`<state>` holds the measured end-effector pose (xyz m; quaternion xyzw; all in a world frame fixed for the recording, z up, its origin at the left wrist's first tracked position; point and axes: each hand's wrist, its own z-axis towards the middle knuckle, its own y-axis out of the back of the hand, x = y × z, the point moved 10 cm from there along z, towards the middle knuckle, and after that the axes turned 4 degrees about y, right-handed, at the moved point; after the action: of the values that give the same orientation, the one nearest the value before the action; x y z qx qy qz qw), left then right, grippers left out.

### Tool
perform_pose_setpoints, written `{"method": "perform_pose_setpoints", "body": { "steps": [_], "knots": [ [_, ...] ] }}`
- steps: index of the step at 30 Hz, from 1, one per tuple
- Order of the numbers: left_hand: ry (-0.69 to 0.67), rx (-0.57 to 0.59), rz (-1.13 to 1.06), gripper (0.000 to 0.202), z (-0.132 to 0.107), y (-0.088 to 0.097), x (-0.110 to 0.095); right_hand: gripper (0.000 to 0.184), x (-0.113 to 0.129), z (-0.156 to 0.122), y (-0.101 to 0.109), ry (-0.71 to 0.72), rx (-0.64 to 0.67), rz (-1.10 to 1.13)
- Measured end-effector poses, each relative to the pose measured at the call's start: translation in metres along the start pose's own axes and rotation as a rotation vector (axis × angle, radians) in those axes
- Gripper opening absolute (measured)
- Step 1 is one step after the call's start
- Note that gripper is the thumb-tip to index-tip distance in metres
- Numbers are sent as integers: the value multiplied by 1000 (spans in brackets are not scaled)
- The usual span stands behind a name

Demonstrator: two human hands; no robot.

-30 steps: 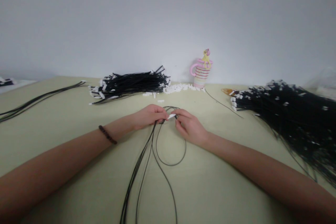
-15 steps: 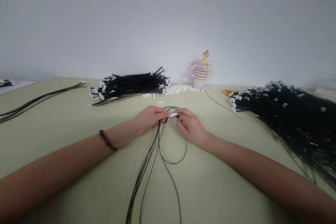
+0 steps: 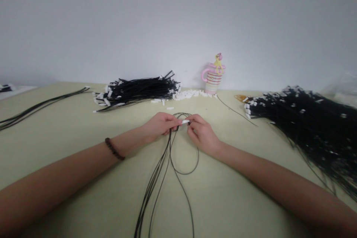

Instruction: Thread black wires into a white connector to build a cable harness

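Note:
A small white connector (image 3: 185,121) is pinched between my two hands at the middle of the table. My left hand (image 3: 164,122) is closed on its left end, and several thin black wires (image 3: 152,178) run down from these fingers toward the front edge. At the connector's right end, my right hand (image 3: 202,132) is closed, thumb and forefinger together, with a dark wire end at the fingertips. One wire makes a loop (image 3: 186,173) below the hands, and more wire curves behind them. Fingers partly hide the wire ends.
A bundle of black wires with white connectors (image 3: 136,91) lies at the back left. Loose white connectors (image 3: 189,94) are heaped beside a striped pink mug (image 3: 213,80). A large pile of black wires (image 3: 312,126) covers the right side. Several wires (image 3: 47,103) lie far left.
The white connector has turned slightly and sits a little more level between my fingers. My left hand has shifted slightly to the right, and the hanging wires have swayed slightly.

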<state>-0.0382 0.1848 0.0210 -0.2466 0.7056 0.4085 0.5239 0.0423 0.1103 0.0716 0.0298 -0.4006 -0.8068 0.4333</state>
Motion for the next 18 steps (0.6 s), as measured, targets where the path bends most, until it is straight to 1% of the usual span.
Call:
{"method": "perform_pose_setpoints", "body": {
  "steps": [3, 12, 18],
  "knots": [
    [-9, 19, 4, 36, 1, 0, -1, 14, 0, 0, 2, -3, -19, -2],
    [-3, 13, -12, 35, 3, 3, 2, 14, 1, 0, -1, 8, 10, -28],
    [-5, 9, -31, 33, 2, 3, -1, 11, -1, 1, -4, 16, 19, -16]
  ]
}}
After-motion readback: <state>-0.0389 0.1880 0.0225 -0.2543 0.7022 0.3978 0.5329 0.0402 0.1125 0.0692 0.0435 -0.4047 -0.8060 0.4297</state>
